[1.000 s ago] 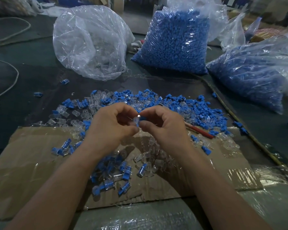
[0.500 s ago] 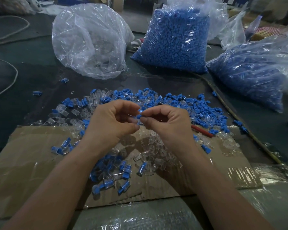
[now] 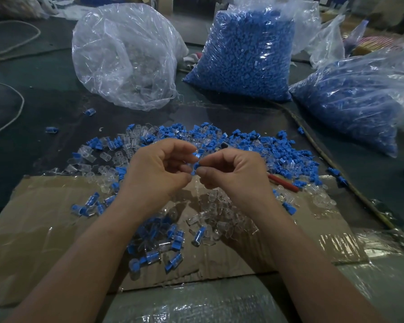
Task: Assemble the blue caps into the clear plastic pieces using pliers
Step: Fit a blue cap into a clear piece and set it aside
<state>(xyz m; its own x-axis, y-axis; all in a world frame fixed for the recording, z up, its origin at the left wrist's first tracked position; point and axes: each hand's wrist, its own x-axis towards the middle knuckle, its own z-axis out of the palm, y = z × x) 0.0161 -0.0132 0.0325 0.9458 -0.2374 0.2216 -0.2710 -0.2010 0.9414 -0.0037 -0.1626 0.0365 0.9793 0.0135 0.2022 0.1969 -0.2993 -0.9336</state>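
My left hand and my right hand meet fingertip to fingertip above the cardboard sheet. Between them sits a blue cap, pinched by my right thumb and forefinger. My left fingers pinch a clear plastic piece that is pressed against the cap. A heap of loose blue caps and clear pieces lies just beyond the hands. Finished pieces with caps inside lie below my wrists. The red pliers handle pokes out from behind my right hand.
A bag of clear pieces stands at the back left. Two bags of blue caps stand at the back middle and right. A white cord runs along the left, and a rope lies diagonally on the right.
The hands have stayed together and lifted slightly. The cap and clear piece have turned between the fingertips, with the left fingers opening a little wider round the clear piece.
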